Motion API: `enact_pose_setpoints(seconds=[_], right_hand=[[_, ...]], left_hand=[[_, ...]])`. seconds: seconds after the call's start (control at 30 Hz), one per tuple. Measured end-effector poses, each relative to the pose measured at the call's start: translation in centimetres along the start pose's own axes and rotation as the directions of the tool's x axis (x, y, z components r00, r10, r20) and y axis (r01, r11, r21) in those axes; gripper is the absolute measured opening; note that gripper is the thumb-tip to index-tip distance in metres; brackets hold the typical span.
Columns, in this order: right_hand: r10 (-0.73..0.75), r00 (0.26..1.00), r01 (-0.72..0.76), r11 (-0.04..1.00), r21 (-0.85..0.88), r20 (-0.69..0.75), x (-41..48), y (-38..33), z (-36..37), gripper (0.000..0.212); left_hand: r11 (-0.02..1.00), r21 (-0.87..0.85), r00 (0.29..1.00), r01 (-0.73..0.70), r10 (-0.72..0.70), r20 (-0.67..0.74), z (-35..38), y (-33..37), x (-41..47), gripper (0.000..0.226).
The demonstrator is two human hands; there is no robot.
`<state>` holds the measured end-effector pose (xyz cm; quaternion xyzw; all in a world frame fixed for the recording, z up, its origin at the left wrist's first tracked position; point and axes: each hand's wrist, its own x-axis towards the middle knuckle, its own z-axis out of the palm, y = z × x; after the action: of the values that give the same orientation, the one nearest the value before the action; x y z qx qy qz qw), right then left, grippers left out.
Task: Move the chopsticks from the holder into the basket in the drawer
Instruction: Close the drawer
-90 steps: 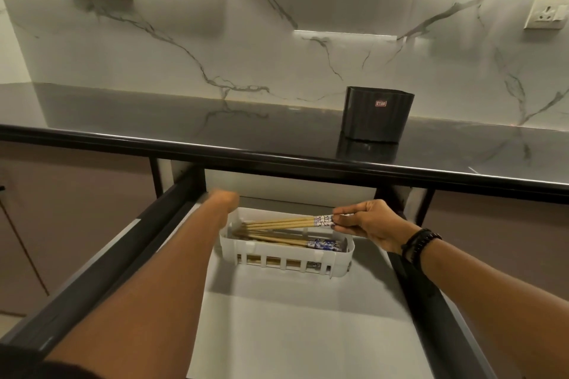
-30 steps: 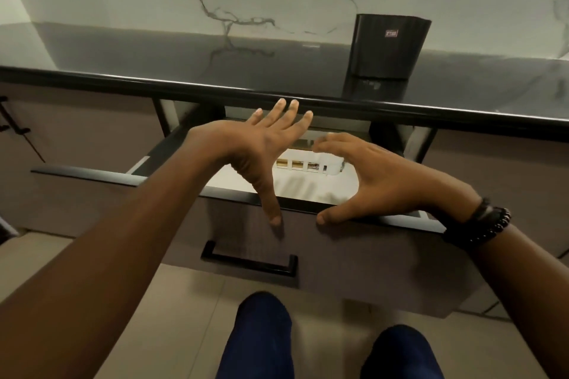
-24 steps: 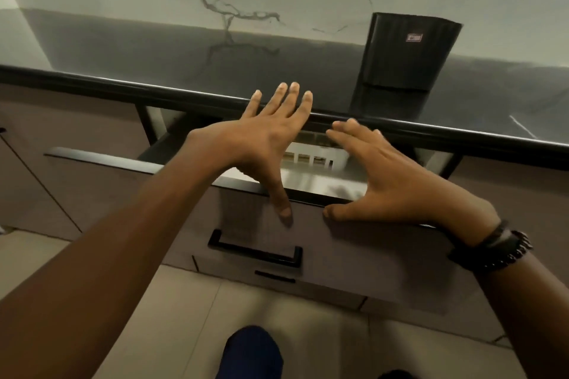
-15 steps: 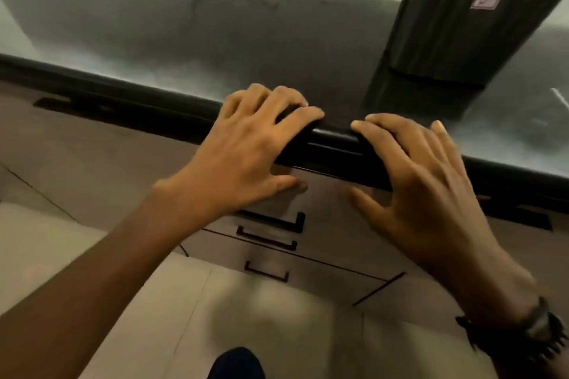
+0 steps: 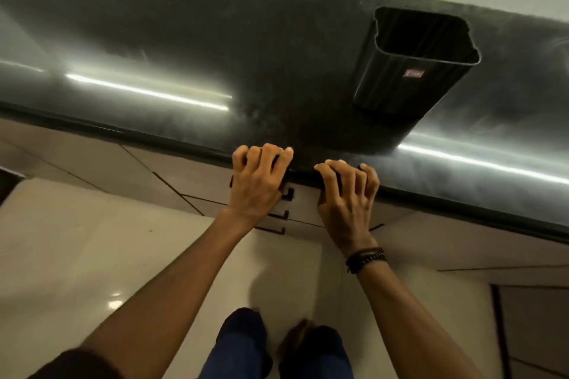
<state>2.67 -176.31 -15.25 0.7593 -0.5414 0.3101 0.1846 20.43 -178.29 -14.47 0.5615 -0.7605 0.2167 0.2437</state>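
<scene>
The black ribbed holder [image 5: 409, 71] stands on the dark counter [image 5: 215, 40] at the right, and its open top shows nothing inside. The drawer front [image 5: 304, 203] sits flush under the counter edge, so the basket and chopsticks are out of sight. My left hand [image 5: 258, 184] and my right hand [image 5: 348, 194] are side by side at the counter's front edge. Their bent fingers hook over that edge and their palms hang in front of the drawer. A dark bracelet is on my right wrist.
Several black drawer handles [image 5: 284, 215] show below my left hand. A pale tiled floor [image 5: 92, 255] lies beneath, with my legs in blue trousers [image 5: 240, 344] near the bottom. A marble wall runs behind the counter.
The chopsticks went into the basket. Both hands then pushed the drawer in until it closed. My head rose over the counter, and my fingers now hook over its edge.
</scene>
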Motion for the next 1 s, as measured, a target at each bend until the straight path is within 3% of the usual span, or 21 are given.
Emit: enact_pose_setpoints(seconds=[0.13,0.2,0.3,0.37,0.47,0.53,0.7,0.77,0.83,0.93,1.0], right_hand=[[0.014,0.994,-0.008,0.998,-0.056,0.105,1.5,-0.4,-1.3,0.043],[0.042,0.963,-0.028,0.998,-0.055,0.265,2.8,-0.7,-2.8,0.049],[0.078,0.868,-0.162,0.978,0.13,0.491,4.1,-0.1,-5.5,0.067],[0.156,0.857,-0.308,0.919,0.247,0.491,4.8,1.2,-7.3,0.071],[0.408,0.855,-0.506,0.791,0.343,0.32,6.7,4.3,-9.2,0.06],[0.559,0.798,-0.598,0.696,0.398,0.223,8.4,6.5,-10.1,0.053],[0.678,0.711,-0.669,0.574,0.473,0.184,12.5,11.0,-10.1,0.051],[0.714,0.66,-0.72,0.512,0.469,0.234,13.4,12.9,-9.6,0.059],[0.708,0.6,-0.779,0.41,0.475,0.372,13.8,13.8,-8.8,0.069],[0.649,0.563,-0.807,0.298,0.51,0.512,14.8,15.4,-7.9,0.074],[0.621,0.561,-0.807,0.265,0.527,0.547,15.6,16.1,-7.4,0.062]], left_hand=[[0.997,0.083,0.973,0.012,-0.031,0.227,-1.8,1.0,1.5,0.051],[0.999,0.052,0.904,0.01,-0.031,0.426,-3.5,1.4,2.9,0.067],[0.995,-0.06,0.79,0.078,-0.025,0.612,-5.3,1.6,5.0,0.077],[0.959,-0.186,0.738,0.215,-0.034,0.674,-6.0,1.5,6.3,0.072],[0.792,-0.433,0.752,0.43,-0.048,0.658,-6.5,1.7,8.8,0.061],[0.641,-0.539,0.761,0.547,-0.112,0.639,-6.6,2.5,11.1,0.053],[0.382,-0.556,0.668,0.738,-0.299,0.682,-5.7,5.1,16.9,0.069],[0.334,-0.528,0.623,0.781,-0.361,0.694,-4.9,5.9,18.5,0.072],[0.348,-0.474,0.587,0.809,-0.426,0.688,-4.1,5.8,18.9,0.069],[0.313,-0.513,0.599,0.799,-0.487,0.636,-3.4,6.7,19.7,0.052],[0.311,-0.556,0.631,0.771,-0.491,0.6,-3.4,7.3,20.6,0.038]])
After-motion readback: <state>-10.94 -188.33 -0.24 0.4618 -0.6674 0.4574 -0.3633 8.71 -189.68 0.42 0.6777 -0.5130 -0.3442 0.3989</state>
